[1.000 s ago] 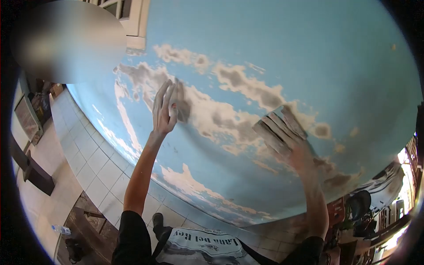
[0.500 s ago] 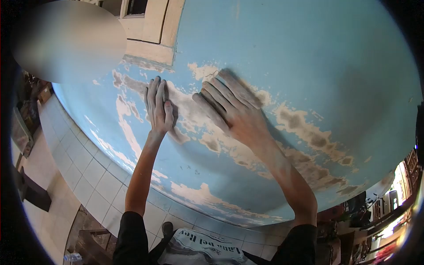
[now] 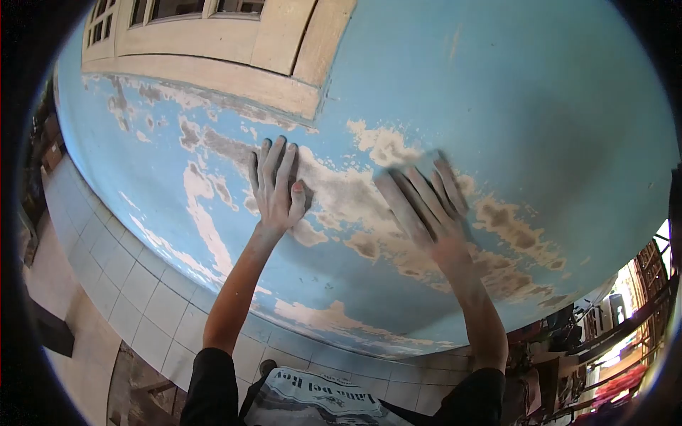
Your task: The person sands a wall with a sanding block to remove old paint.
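My left hand (image 3: 275,190), dusty grey at the fingers, lies flat on the blue wall (image 3: 419,64) below the window, fingers pointing up and thumb out to the side. To its right, my right hand (image 3: 435,216) is pressed to the same wall with its fingers outstretched, slightly blurred and coated in pale dust. Whether anything thin lies under the right palm is hidden. Around both hands runs a patchy band of whitish and grey bare plaster (image 3: 344,190), where the blue paint is missing.
A cream wooden window frame (image 3: 213,74) with panes stands above left. White floor tiles (image 3: 153,291) run along the wall's foot. At the lower right there is a cluttered area with a red item (image 3: 619,387). A dark bench-like object (image 3: 53,326) sits at the far left.
My right hand has shifted right and a little down across the wall, its fingers now pointing more upward. The view has turned, showing more window; my left hand stays flat on the wall.
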`<state>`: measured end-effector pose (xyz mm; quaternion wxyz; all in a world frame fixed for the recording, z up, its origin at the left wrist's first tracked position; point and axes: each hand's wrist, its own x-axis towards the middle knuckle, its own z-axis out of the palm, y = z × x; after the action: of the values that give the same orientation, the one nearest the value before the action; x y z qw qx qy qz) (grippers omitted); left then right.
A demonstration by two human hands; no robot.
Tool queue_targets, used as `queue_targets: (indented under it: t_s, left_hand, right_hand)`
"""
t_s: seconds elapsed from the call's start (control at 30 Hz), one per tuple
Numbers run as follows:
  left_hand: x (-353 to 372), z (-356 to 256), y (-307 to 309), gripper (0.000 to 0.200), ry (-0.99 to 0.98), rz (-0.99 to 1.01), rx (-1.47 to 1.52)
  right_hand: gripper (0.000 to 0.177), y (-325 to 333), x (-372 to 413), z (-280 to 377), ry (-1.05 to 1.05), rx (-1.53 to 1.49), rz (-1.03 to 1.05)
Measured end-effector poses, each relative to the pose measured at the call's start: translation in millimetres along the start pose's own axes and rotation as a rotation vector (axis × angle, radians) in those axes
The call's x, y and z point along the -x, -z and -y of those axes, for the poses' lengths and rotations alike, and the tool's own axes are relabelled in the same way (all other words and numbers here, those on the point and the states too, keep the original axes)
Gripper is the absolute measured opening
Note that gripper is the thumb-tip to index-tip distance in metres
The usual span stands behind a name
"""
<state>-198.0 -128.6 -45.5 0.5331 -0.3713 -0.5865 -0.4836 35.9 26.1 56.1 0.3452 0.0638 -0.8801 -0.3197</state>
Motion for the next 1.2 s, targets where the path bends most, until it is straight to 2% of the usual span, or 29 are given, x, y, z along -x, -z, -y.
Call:
queue_targets:
  t_s: [0.07, 0.1, 0.17, 0.27, 0.37, 0.43, 0.57, 0.67, 0.77, 0.8, 0.87, 0.93, 0.97, 1.03, 1.1, 1.17, 1.2]
  left_hand:
    - [1.2, -0.6, 0.0, 0.051, -0.001, -0.027, 0.01]
    - [1.9, -1.2, 1.4, 0.051, 0.002, -0.004, -0.006]
    - [2.3, -1.3, -1.7, 0.052, 0.015, 0.007, -0.02]
    - [3.0, -0.6, -2.3, 0.051, 0.011, 0.006, -0.033]
    - [4.3, -0.6, -0.8, 0.051, -0.001, 0.044, -0.026]
    - [4.1, 1.0, 0.7, 0.052, -0.012, 0.078, -0.04]
    - [6.0, -0.6, 0.8, 0.053, -0.015, 0.093, -0.039]
    - [4.0, -3.4, -0.5, 0.05, 0.015, 0.046, -0.024]
    - [1.3, -1.7, -1.5, 0.051, -0.028, 0.019, -0.026]
    - [1.3, -2.1, -1.8, 0.051, -0.04, 0.026, 0.003]
    - [0.5, -1.0, -1.9, 0.052, -0.055, -0.004, -0.029]
    - [-0.3, -1.0, 0.1, 0.051, -0.063, 0.006, -0.006]
    - [-0.4, -1.4, 0.0, 0.051, -0.062, 0.002, -0.016]
    - [0.6, -2.3, -1.0, 0.051, -0.05, -0.001, -0.043]
    - [2.7, -2.7, -0.9, 0.052, -0.044, 0.003, -0.045]
    - [4.6, -0.6, -1.3, 0.054, -0.031, 0.02, -0.059]
    - [6.5, 0.6, -1.1, 0.054, -0.032, 0.03, -0.055]
  right_hand:
    - [0.045, 13.5, 0.8, 2.2, 0.047, -0.056, -0.17]
    - [0.045, 12.7, 0.6, 7.7, 0.046, -0.046, -0.177]
    - [0.056, 8.8, 0.1, 12.9, -0.016, 0.0, -0.21]
    - [0.05, -6.9, -28.4, 19.8, 0.017, 0.012, -0.2]
    - [0.043, -4.3, -21.8, 23.1, 0.055, -0.048, -0.115]
    - [0.04, 8.4, 2.9, 21.0, -0.075, -0.003, -0.064]
    - [0.04, 10.2, 101.4, 18.5, -0.341, 0.001, -0.097]
    - [0.048, 11.2, 77.5, 30.4, -0.446, -0.086, -0.098]
    - [0.052, -14.9, 11.2, 42.4, -0.263, -0.145, -0.065]
    - [0.053, -7.2, -19.1, 53.5, -0.262, -0.166, -0.163]
    - [0.054, -22.5, -33.3, 64.1, -0.23, -0.125, -0.163]
    - [0.05, -29.8, -36.8, 63.8, -0.075, -0.235, -0.096]
    - [0.05, -27.5, -28.2, 58.1, -0.084, -0.219, -0.099]
    - [0.048, -14.4, 4.7, 41.5, -0.308, -0.012, -0.199]
    - [0.027, -3.4, 40.2, 21.6, -0.488, -0.135, -0.455]
    - [0.023, -40.3, 153.1, 20.9, -0.893, -0.313, -0.494]
    - [0.023, -40.8, 155.3, 28.0, -0.903, -0.312, -0.488]
